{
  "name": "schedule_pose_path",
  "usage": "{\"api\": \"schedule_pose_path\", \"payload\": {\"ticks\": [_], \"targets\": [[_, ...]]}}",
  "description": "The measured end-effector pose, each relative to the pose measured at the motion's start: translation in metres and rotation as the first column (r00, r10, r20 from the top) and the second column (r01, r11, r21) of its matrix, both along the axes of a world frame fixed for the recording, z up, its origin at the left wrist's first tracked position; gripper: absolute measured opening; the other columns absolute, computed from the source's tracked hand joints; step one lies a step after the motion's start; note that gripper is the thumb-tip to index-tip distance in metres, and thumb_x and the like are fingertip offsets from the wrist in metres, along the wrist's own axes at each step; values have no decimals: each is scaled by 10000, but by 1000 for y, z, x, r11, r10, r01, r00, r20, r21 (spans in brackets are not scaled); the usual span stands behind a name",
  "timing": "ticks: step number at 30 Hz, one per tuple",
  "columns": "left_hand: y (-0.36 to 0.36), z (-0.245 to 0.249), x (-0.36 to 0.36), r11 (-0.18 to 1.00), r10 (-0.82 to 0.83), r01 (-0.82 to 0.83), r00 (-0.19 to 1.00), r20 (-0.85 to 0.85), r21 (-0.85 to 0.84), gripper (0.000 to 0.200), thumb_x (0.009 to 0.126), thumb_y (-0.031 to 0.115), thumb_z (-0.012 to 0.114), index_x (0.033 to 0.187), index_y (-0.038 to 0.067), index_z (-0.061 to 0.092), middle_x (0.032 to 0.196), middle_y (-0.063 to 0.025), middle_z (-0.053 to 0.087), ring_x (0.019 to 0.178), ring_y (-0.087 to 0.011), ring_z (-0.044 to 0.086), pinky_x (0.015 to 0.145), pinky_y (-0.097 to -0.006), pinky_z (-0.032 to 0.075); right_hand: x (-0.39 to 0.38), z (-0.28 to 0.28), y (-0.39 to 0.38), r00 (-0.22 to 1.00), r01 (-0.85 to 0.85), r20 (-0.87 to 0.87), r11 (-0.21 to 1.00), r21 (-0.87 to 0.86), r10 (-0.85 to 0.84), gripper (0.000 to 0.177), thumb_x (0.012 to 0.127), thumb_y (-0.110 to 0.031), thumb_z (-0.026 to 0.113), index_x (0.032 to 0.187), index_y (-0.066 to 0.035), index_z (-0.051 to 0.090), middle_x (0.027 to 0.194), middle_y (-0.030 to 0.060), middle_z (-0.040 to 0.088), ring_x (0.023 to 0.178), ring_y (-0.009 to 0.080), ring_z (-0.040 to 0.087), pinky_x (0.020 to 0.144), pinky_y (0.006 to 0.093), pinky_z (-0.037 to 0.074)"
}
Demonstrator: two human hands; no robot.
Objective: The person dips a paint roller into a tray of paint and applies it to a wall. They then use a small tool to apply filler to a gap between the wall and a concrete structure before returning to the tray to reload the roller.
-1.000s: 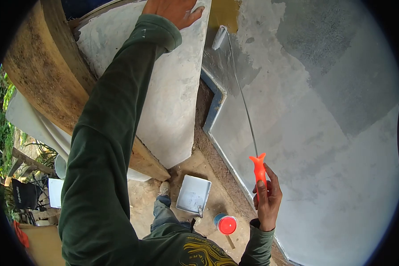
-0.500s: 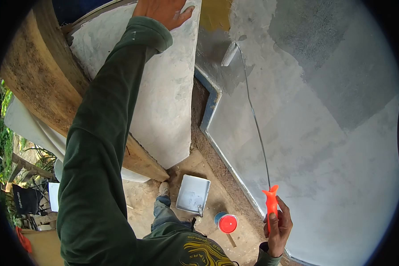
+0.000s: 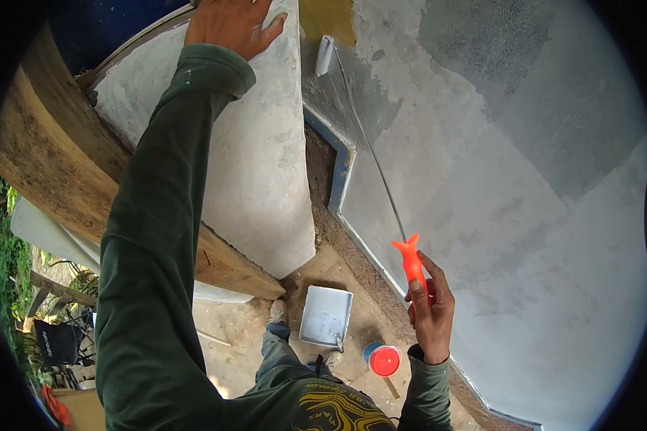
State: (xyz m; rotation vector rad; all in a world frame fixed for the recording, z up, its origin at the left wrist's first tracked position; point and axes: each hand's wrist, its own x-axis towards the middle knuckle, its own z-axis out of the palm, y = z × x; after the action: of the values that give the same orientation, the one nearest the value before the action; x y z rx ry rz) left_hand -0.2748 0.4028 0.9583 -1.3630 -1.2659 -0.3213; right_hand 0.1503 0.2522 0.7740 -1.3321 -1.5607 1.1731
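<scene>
My right hand is wrapped round the orange handle of a paint roller. From the handle a long thin metal rod runs up to the small white roller head. That head lies against the grey-painted wall, close to an ochre patch at the top. At the upper left my left hand lies on a whitish slab, its thumb stretched out and its other fingers partly cut off by the frame edge. Paint specks mark that hand.
On the floor stand a paint tray with grey paint and a small bucket with a red lid. A thick wooden beam runs along the left. A black folding chair and plants are further out. A blue-grey ledge edges the wall.
The roller head has moved up the wall to the ochre patch, and my right hand has risen with the handle. My left hand stays on the slab while the view shifts slightly.
</scene>
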Motion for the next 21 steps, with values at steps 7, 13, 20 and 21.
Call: {"api": "schedule_pose_path", "payload": {"ticks": [7, 13, 20, 21], "targets": [[-2, 1, 5, 999, 23, -22, 999, 38, -25, 491, 911, 397, 672, 1237, 32, 633, 1294, -137, 643, 1214, -312, 577, 1097, -481, 405, -36, -10, 37, 998, -64, -22, 995, 75, 65, 462, 1054, -313, 636, 1456, -91, 583, 838, 33, 644, 739, 113, 573, 712, 286, 505], [8, -5, -8, 966, 258, -258, 963, -81, 5, 527, 1017, 517, 580, 1412, 169, 607, 1237, -69, 708, 1144, -257, 659, 1051, -446, 497, -63, -16, 68, 996, -91, 1, 973, 211, 93, 406, 1046, -224, 634, 1436, -118, 592, 909, 124, 710, 762, 137, 606, 736, 310, 518], [9, -4, -10, 975, 220, -217, 968, -123, 38, 520, 1011, 502, 590, 1397, 155, 621, 1211, -75, 716, 1122, -257, 666, 1027, -431, 508, -90, -13, 93, 994, -111, 31, 950, 293, 106, 375, 1025, -173, 639, 1393, -113, 600, 782, 202, 662, 618, 241, 616, 670, 347, 514], [10, -5, -10, 975, 222, -217, 968, -115, 50, 516, 1008, 495, 598, 1393, 153, 625, 1205, -74, 717, 1115, -258, 666, 1006, -430, 512, -95, -14, 96, 995, -94, -3, 938, 335, 101, 380, 1012, -174, 645, 1384, -111, 602, 760, 224, 660, 600, 314, 634, 664, 391, 516]]}}
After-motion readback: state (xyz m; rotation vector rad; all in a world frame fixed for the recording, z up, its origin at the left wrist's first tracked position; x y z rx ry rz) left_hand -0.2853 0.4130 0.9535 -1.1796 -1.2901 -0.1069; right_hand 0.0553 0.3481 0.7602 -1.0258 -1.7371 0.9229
